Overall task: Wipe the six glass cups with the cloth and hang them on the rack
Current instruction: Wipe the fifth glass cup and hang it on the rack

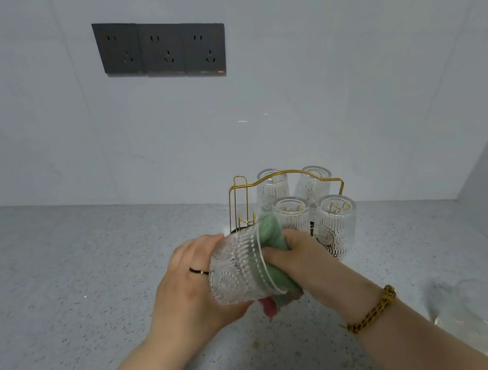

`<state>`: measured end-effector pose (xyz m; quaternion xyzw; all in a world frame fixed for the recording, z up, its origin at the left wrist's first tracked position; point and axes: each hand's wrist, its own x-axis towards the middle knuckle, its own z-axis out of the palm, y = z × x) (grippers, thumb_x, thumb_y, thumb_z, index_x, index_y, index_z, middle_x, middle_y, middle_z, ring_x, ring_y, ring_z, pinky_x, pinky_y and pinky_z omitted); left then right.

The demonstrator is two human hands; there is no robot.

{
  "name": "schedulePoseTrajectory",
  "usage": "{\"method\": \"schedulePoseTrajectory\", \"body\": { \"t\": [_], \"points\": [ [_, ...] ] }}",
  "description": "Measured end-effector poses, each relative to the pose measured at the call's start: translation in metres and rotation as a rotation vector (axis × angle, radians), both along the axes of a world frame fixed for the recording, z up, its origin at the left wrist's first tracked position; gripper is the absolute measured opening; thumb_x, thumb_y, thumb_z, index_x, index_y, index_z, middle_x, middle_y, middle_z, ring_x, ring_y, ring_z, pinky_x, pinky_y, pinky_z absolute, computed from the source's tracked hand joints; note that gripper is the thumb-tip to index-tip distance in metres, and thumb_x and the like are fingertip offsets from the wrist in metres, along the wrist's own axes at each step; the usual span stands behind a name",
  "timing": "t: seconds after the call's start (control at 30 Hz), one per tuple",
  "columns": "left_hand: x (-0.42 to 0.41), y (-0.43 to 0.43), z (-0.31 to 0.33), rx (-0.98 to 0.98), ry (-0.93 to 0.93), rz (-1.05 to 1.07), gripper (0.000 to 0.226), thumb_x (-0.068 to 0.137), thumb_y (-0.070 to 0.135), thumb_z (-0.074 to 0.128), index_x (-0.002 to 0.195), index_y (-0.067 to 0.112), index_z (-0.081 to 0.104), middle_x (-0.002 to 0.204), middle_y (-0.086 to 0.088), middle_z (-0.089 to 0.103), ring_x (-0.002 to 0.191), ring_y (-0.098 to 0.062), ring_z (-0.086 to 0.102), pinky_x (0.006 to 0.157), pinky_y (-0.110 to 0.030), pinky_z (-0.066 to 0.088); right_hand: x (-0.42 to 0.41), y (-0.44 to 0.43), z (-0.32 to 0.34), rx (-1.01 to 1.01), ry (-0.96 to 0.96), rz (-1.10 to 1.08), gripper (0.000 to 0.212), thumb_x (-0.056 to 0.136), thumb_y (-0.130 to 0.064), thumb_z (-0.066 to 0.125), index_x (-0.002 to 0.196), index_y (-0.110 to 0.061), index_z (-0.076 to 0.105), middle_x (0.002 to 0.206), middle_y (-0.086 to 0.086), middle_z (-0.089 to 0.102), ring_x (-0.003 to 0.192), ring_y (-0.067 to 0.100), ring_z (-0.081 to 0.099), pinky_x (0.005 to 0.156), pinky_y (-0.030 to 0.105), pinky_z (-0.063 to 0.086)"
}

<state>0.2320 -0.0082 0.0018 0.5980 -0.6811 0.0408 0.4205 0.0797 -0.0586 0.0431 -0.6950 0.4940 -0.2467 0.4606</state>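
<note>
My left hand [189, 287] grips an embossed glass cup [238, 270] lying on its side above the counter, mouth facing right. My right hand [304, 255] holds a green cloth [272, 233] pushed into the cup's mouth; a pink corner of the cloth [269, 307] hangs below. Behind my hands stands a gold wire rack [240, 198] with several glass cups hung upside down on it, among them a front right cup [336, 227] and a back left cup [273, 189]. The rack's left pegs carry nothing.
A speckled grey counter [76, 296] runs to a white tiled wall with three dark sockets [161, 49]. A clear glass bowl or container [483, 309] sits on the counter at the lower right, close to my right forearm. A side wall closes the right.
</note>
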Motion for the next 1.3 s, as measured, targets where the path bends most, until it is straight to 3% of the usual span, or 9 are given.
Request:
{"method": "schedulePoseTrajectory", "body": {
  "t": [0.2,0.33,0.47,0.67,0.77,0.87,0.97,1.1,1.3],
  "points": [
    [0.011,0.004,0.016,0.423,0.199,-0.311,0.080,0.040,0.053,0.077,0.103,0.061,0.028,0.109,0.049,0.022,0.104,0.031,0.024,0.088,0.000,0.026,-0.005,-0.006,0.008,-0.267,0.152,-0.006,0.015,0.089,-0.015,0.051,0.093,-0.006,0.062,0.086,0.006,0.063,0.072,0.012,0.053,0.062,0.010,0.038],
    [0.023,0.002,0.023,0.663,0.249,-0.463,0.088,0.054,0.023,0.086,0.107,0.060,0.026,0.114,0.042,0.034,0.101,0.025,0.041,0.074,0.009,0.032,-0.009,-0.002,0.014,-0.403,0.211,0.153,0.011,0.086,-0.012,0.052,0.093,-0.011,0.061,0.085,0.005,0.062,0.078,0.017,0.054,0.066,0.016,0.040],
    [0.010,0.005,0.014,0.505,0.265,-0.355,0.076,0.049,0.021,0.088,0.094,0.053,0.036,0.096,0.029,0.050,0.085,0.022,0.051,0.066,0.001,0.041,-0.009,0.001,0.016,-0.480,0.185,0.191,0.017,0.084,-0.008,0.051,0.085,-0.021,0.062,0.076,-0.005,0.061,0.068,0.005,0.053,0.061,0.014,0.042],
    [0.000,-0.004,-0.004,-0.078,0.043,-0.028,0.078,0.047,0.043,0.080,0.114,0.027,0.044,0.106,0.015,0.046,0.098,-0.004,0.043,0.086,-0.017,0.030,-0.002,-0.003,-0.001,-0.017,-0.102,-0.110,0.012,0.088,-0.017,0.053,0.081,-0.011,0.062,0.086,0.011,0.067,0.073,0.019,0.060,0.062,0.025,0.050],
    [0.000,-0.003,-0.002,0.120,0.088,-0.127,0.092,0.043,0.028,0.089,0.117,0.044,0.038,0.106,0.026,0.043,0.102,0.012,0.032,0.090,-0.016,0.029,-0.005,-0.002,-0.004,-0.066,-0.010,-0.124,0.013,0.086,-0.013,0.055,0.089,-0.003,0.063,0.090,0.016,0.066,0.077,0.020,0.059,0.072,0.029,0.051],
    [0.011,-0.001,0.006,0.498,0.206,-0.324,0.092,0.052,0.030,0.086,0.112,0.059,0.022,0.112,0.042,0.031,0.108,0.017,0.035,0.097,-0.011,0.033,-0.009,0.000,0.003,-0.217,0.086,-0.028,0.016,0.086,-0.012,0.054,0.073,-0.020,0.059,0.075,0.000,0.061,0.065,0.007,0.051,0.057,0.007,0.042],
    [0.013,-0.001,0.015,0.687,0.323,-0.494,0.091,0.054,0.017,0.086,0.115,0.053,0.029,0.111,0.035,0.045,0.097,0.025,0.047,0.076,-0.001,0.043,-0.008,0.005,0.007,-0.341,0.211,0.133,0.012,0.087,-0.014,0.053,0.087,-0.022,0.062,0.082,-0.006,0.060,0.068,0.000,0.046,0.058,0.005,0.036],
    [0.002,0.003,0.008,0.595,0.327,-0.418,0.088,0.052,0.018,0.087,0.103,0.059,0.027,0.097,0.031,0.051,0.086,0.022,0.052,0.063,0.000,0.043,-0.003,0.004,0.000,-0.366,0.149,0.040,0.013,0.085,-0.011,0.054,0.094,-0.006,0.062,0.078,0.000,0.055,0.065,0.005,0.045,0.054,0.006,0.035],
    [-0.010,0.004,-0.003,0.313,0.231,-0.132,0.084,0.045,0.046,0.083,0.105,0.062,0.027,0.103,0.042,0.038,0.095,0.012,0.046,0.085,-0.009,0.035,-0.001,0.004,-0.009,-0.120,0.039,-0.138,0.013,0.088,-0.014,0.050,0.079,-0.010,0.058,0.077,0.004,0.059,0.069,0.012,0.052,0.065,0.018,0.045]
  ]
}}
